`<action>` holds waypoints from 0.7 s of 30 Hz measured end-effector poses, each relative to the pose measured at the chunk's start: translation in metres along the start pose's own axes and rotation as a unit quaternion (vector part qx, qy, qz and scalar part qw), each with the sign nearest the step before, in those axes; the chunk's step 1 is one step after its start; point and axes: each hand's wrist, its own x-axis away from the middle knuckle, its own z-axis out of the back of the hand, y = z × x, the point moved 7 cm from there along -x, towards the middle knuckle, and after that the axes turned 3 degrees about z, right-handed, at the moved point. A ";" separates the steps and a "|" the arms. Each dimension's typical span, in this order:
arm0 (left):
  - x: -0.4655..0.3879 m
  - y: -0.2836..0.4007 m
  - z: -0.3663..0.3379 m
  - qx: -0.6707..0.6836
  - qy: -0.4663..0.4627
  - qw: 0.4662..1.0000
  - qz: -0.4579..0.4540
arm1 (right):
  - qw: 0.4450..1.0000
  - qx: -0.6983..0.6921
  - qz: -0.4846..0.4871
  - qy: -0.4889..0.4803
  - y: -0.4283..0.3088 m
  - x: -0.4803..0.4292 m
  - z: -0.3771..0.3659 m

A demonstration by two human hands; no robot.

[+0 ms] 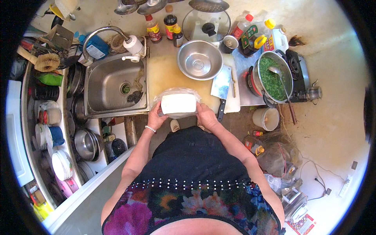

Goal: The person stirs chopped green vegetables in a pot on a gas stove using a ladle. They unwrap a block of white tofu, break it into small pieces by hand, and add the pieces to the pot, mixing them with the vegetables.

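Observation:
A white rectangular block that looks like tofu (178,103) sits in a clear plastic bag (176,91), opened around it, at the front edge of the cutting board (161,67). My left hand (156,117), a beaded bracelet at its wrist, grips the bag at the block's left end. At the right end my right hand (207,115) holds the bag's other side. Just beyond lies a cleaver (221,85), its black handle pointing toward me past the counter edge. Behind the block stands a stainless steel bowl (199,61) with nothing in it.
Left of the board is a steel sink (111,82) with a faucet (135,47). On the right, a pot of chopped greens (273,79) with a ladle (277,72) rests on a burner. Sauce bottles (170,25) line the wall. A white bucket (265,119) stands below.

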 end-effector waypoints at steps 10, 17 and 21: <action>0.007 0.010 -0.006 0.238 -0.009 0.965 0.112 | 0.991 -0.131 -0.003 0.040 0.022 -0.028 -0.001; 0.008 -0.019 -0.023 0.478 0.011 0.861 0.171 | 0.877 -0.478 -0.046 -0.017 0.037 -0.075 0.001; -0.006 -0.030 -0.012 0.205 -0.001 0.961 0.185 | 0.953 -0.256 -0.131 0.099 0.047 -0.058 0.018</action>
